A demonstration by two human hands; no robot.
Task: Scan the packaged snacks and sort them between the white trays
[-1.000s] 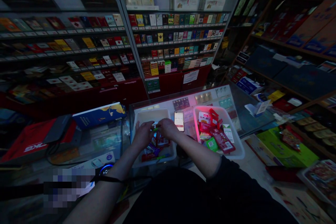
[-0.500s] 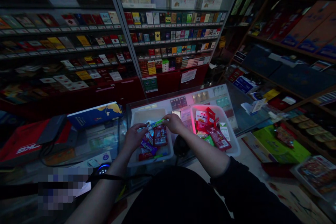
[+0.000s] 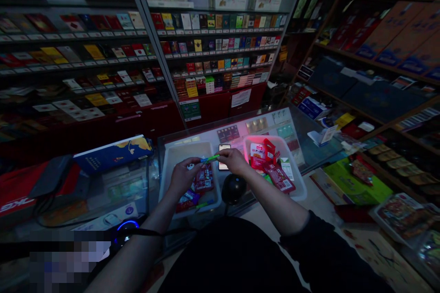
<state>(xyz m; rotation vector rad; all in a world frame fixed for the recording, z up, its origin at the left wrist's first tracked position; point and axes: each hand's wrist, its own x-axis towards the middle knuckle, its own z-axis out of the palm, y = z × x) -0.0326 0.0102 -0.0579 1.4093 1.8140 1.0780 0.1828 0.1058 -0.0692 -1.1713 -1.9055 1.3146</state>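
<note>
My left hand [image 3: 183,175] and my right hand [image 3: 233,160] hover over a white plastic tray [image 3: 178,152] on a glass counter. Between them they pinch a thin green packet [image 3: 210,159], each hand at one end. Under it a dark red snack packet [image 3: 204,178] lies in the tray with other small packets. A second white tray [image 3: 298,185] to the right holds several red packets [image 3: 264,153]. A phone [image 3: 224,163] with a lit screen lies between the two trays, partly behind my right hand.
A blue box [image 3: 113,153] and a dark device rest on the counter at the left. A black round object [image 3: 233,188] sits at the counter's near edge. Shelves of small boxes [image 3: 220,50] fill the wall behind; stacked goods crowd the right side.
Both hands rose from low in the left tray and spread apart, the right one carrying the green packet toward the phone. My view drifted a little to the right.
</note>
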